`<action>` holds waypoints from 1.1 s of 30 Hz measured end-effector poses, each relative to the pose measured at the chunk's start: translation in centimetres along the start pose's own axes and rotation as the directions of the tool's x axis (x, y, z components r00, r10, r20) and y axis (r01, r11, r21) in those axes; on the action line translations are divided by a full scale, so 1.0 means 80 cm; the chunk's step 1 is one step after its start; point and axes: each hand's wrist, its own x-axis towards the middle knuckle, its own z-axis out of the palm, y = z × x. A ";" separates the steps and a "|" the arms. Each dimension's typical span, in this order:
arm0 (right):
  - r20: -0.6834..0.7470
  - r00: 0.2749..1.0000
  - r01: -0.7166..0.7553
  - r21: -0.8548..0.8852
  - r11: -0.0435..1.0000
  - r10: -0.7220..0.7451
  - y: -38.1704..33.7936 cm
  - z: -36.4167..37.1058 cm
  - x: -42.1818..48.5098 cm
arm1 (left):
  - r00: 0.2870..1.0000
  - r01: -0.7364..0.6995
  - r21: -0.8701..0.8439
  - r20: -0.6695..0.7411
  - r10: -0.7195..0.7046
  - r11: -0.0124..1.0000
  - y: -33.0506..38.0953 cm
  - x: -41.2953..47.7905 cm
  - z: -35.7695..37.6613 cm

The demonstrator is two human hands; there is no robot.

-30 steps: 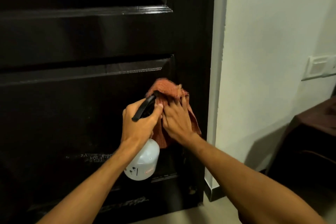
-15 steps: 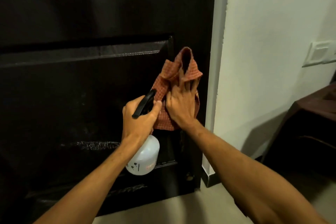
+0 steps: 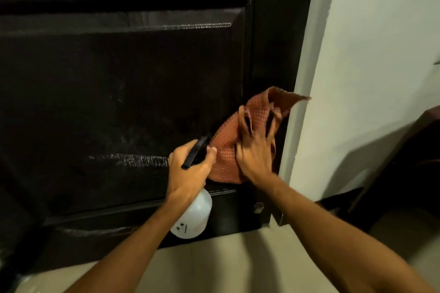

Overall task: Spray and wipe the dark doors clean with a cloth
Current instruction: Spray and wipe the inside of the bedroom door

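Right now the R hand [image 3: 256, 150] lies flat on the cloth [image 3: 226, 162], fingers spread and straight. Its grip is apart, so it pins the fabric to the door [image 3: 119, 102] by palm pressure, not by pinching. Sensible for wiping: a wide flat palm spreads force over more fabric. The cloth sits low on the door's rt stile, just beside the pale frame [image 3: 307, 78]. Its top corner flaps loose and pokes out over the frame.

The L hand [image 3: 190, 171] has its grip clamped round the neck of the bottle [image 3: 192, 216], thumb beside the black trigger [image 3: 194, 156], body hanging below the fist. It's prob held ready so spray and wipe can alternate w/o setting anything down. The bottle hangs in front of the door's btm rail, just left of the cloth. Can't tell if it touches the door.

Materials:
- **Cloth:** rust-red weave w/ a small check grid, soft, crumpled into folds.
- **Door:** v. dark and glossy, w/ a raised panel and bevelled moulding. Pale streaks across the panel look like wet spray or wipe marks.
- **Bottle:** white rounded plastic, its small marks too blurred to read.
- **Wall** [image 3: 369, 54]**:** matt, pale.
- **Floor** [image 3: 226, 257]**:** smooth beige.

Judging by the streaks, the panel is partly done and the stile is the step in hand
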 end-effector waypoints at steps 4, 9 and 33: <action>0.171 0.980 0.111 -0.050 0.993 -0.101 0.014 0.027 -0.090 | 0.999 0.024 -0.022 -0.033 -0.025 0.999 -0.022 -0.005 -0.008; -0.169 0.977 0.115 -0.108 0.988 -0.132 -0.084 0.017 0.038 | 0.996 -0.010 0.011 -0.083 0.011 1.000 -0.053 -0.006 -0.042; 0.112 0.886 0.463 -0.150 0.873 -0.451 -0.295 0.121 0.043 | 0.873 0.209 0.142 -0.472 -0.119 0.968 -0.151 -0.071 -0.289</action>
